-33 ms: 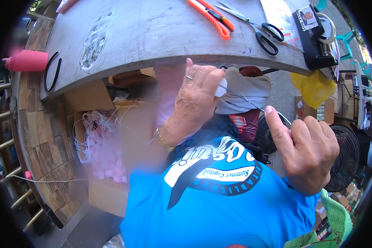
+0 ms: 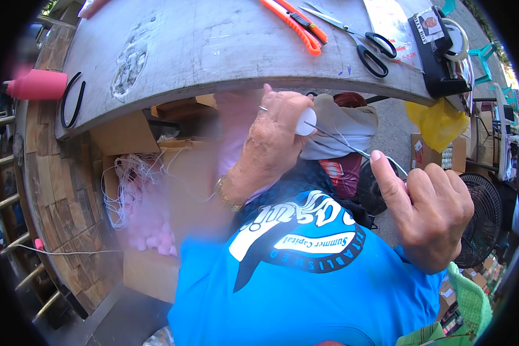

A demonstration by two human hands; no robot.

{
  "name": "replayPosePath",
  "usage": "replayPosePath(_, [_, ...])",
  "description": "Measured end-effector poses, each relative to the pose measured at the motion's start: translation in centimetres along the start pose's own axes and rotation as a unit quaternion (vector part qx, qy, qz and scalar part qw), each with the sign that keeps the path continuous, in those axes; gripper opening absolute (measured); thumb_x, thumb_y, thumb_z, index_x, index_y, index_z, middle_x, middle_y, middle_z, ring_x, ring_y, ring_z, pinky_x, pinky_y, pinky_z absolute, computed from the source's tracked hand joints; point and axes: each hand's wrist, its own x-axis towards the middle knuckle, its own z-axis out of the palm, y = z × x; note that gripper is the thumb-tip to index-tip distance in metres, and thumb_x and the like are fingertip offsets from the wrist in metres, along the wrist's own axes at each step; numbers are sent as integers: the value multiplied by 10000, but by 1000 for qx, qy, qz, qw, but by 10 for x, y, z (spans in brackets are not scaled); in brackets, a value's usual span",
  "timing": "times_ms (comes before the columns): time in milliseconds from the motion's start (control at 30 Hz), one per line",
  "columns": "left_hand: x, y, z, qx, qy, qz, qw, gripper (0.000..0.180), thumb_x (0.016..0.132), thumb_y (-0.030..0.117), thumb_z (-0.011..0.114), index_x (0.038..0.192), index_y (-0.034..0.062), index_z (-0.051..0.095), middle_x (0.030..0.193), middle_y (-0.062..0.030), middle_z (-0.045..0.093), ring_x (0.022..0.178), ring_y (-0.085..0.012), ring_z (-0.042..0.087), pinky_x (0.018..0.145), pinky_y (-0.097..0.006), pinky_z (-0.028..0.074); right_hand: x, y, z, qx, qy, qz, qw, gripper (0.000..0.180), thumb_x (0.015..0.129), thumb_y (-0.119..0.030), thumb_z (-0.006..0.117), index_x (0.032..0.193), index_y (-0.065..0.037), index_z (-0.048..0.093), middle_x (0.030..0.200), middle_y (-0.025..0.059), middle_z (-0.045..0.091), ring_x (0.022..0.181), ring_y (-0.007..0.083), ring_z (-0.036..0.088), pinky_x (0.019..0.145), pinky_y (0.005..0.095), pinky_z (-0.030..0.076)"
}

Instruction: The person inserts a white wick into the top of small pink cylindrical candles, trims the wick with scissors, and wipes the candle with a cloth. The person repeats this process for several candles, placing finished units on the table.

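Note:
My left hand is closed around a small white round piece, holding it just below the table's near edge. One fingertip of that hand points up near the edge. Closed on a thin metal rod, my right hand stays lower and to the right, its index finger stretched along the rod. The rod's far tip meets the face of the white piece; whether it goes in, I cannot tell. A thin white cord runs beside the rod near my right fingers.
On the grey table lie an orange cutter knife, scissors and a black tape dispenser. A cardboard box at left holds pink lumps and tangled white string. A fan stands at right.
My left hand has turned slightly, so more of the white piece's round face shows. The right hand and the rod have barely moved.

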Motion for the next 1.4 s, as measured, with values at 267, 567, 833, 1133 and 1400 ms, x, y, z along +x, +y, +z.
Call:
replayPosePath(267, [5, 1, -1, -33, -5, 46, 998, 557, 656, -15, 743, 1154, 90, 516, 1052, -106, 561, 1010, -304, 568, 1142, -534, 236, -1, 1, -1, -5, -3, -1, 1000, 277, 713, -53, 678, 987, -57, 725, 547, 2, 341, 504, 148, 383, 438, 315, 242])
replayPosePath(567, [10, 7, 5, 57, -4, 92, 994, 545, 651, -1, 739, 1141, 93, 521, 1068, -92, 561, 1030, -291, 563, 1167, -565, 144, 5, -1, -10, -15, -37, -5, 999, 255, 716, -63, 666, 965, -52, 718, 552, 5, 365, 512, 159, 410, 442, 324, 267])
replayPosePath(833, [11, 29, 6, -59, 20, 106, 992, 376, 722, 45, 685, 1071, 84, 550, 1005, -78, 560, 978, -246, 582, 1150, -586, 156, 14, 1, 9, 39, -20, -8, 999, 306, 669, -79, 668, 973, -71, 710, 558, 16, 405, 515, 166, 450, 436, 330, 315])
replayPosePath(1133, [6, 18, 20, 70, 5, 78, 994, 456, 738, 49, 734, 1134, 87, 511, 1054, -95, 571, 989, -265, 606, 1126, -604, 220, 5, -4, 8, -13, -31, -1, 999, 356, 651, -74, 659, 1001, -54, 718, 559, 18, 356, 511, 171, 422, 440, 328, 296])
replayPosePath(1400, [6, 6, 14, 52, 23, 99, 993, 491, 714, -7, 713, 1147, 54, 490, 1059, -131, 549, 1010, -299, 577, 1153, -588, 169, 1, -8, 13, 3, -19, 26, 999, 345, 693, -50, 651, 1034, -54, 705, 564, 15, 362, 535, 177, 451, 447, 337, 323])
